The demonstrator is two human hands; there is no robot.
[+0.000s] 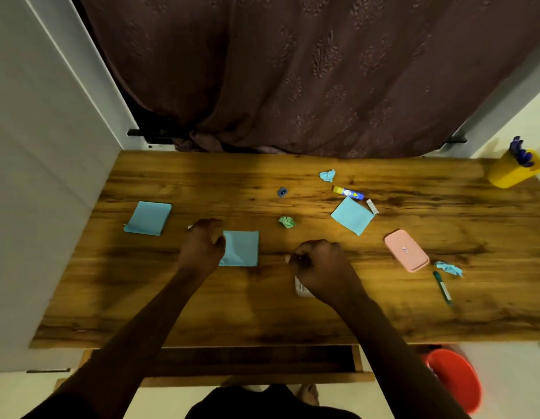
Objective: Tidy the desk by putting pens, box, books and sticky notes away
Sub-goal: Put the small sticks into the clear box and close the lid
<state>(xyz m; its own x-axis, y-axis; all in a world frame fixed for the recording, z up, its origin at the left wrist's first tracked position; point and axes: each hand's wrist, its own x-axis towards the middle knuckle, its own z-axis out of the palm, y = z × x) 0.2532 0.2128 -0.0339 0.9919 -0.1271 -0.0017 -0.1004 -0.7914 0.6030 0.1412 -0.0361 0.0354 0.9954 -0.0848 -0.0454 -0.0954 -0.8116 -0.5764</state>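
Observation:
My left hand (202,246) is closed, its fingers curled over the left edge of a blue sticky note (243,249) lying flat on the wooden desk (262,316). A small white tip shows at the hand's far left side. My right hand (320,264) is a fist near the desk's middle, closed around a white printed object (301,288) whose end sticks out beside the wrist. A stack of blue sticky notes (149,218) lies at the left. Another blue note (352,215) lies to the right. The pink box (406,251) and a green pen (442,287) are at the right.
Crumpled paper balls lie about: a blue ball (327,175), a green ball (286,221) and a second blue ball (448,267). There is a sharpener (281,192), a glue stick (348,192) and a small white tube (372,206). A yellow pen holder (513,170) stands back right. An open drawer (253,358) and a red bin (456,376) are below.

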